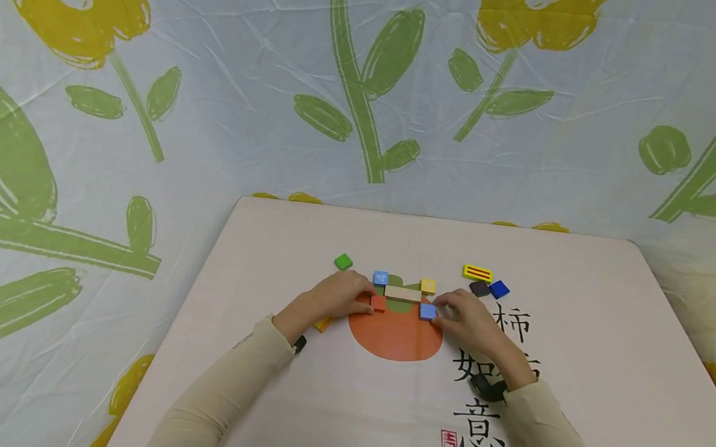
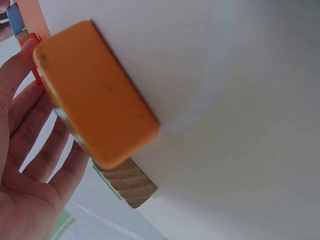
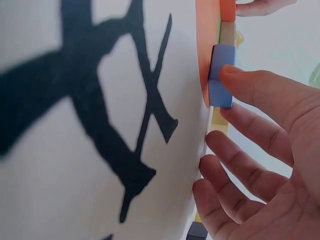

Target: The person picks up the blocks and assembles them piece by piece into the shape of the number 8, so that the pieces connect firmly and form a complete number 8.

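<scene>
In the head view my left hand (image 1: 339, 295) pinches a red block (image 1: 378, 304) at the left end of a pale wooden strip (image 1: 403, 293). A light blue block (image 1: 427, 312) at the strip's right end is between the thumb and index finger of my right hand (image 1: 470, 320). The right wrist view shows that thumb on the blue block (image 3: 221, 75); the other fingers are spread. Behind the strip are a blue block marked 4 (image 1: 381, 278) and a yellow block (image 1: 428, 286). An orange block (image 2: 95, 95) lies near my left wrist.
A green block (image 1: 343, 261) lies beyond my left hand. Back right are a yellow block with red stripes (image 1: 478, 273), a black block (image 1: 480, 289) and a dark blue block (image 1: 499, 290). The table mat (image 1: 350, 403) bears a printed orange fruit and black characters.
</scene>
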The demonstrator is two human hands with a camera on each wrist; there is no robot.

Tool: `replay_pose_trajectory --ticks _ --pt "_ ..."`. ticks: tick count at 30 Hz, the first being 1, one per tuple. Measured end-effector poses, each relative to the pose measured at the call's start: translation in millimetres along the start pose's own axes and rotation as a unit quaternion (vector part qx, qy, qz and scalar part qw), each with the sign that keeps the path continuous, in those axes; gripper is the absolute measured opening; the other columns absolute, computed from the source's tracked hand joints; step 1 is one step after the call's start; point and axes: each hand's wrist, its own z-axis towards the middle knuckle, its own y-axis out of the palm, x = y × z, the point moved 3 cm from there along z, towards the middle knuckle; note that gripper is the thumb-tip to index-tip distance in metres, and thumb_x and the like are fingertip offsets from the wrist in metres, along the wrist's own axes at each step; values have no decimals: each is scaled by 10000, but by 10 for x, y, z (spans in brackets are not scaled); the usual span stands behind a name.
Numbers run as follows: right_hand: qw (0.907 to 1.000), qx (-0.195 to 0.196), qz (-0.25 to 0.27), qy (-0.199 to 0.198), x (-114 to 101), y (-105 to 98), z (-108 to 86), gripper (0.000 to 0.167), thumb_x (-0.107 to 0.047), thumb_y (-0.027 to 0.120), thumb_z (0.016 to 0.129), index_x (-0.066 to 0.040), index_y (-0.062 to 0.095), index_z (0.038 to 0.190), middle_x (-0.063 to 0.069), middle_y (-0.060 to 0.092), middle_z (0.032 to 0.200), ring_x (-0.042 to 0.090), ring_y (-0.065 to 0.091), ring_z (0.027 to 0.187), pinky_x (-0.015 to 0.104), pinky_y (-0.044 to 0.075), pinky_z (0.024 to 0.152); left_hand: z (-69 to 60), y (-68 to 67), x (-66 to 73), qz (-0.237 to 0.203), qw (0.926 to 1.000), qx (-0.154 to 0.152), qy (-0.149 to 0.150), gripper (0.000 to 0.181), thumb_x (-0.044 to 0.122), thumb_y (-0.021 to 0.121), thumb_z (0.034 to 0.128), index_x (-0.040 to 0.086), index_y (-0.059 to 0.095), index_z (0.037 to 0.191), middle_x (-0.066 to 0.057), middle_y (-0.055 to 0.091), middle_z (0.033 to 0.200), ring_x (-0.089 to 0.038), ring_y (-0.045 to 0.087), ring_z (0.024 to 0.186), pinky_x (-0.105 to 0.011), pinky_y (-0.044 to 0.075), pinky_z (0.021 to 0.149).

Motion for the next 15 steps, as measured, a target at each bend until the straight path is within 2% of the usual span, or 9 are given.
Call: replay_pose_trajectory --ticks 15 --pt "9999 -31 -56 147 -13 16 4 239 -203 783 881 -125 708 1093 81 612 1072 231 519 932 417 457 806 -16 -14 19 2 10000 -9 37 295 362 771 895 141 754 1090 61 689 978 -107 575 876 -263 477 817"
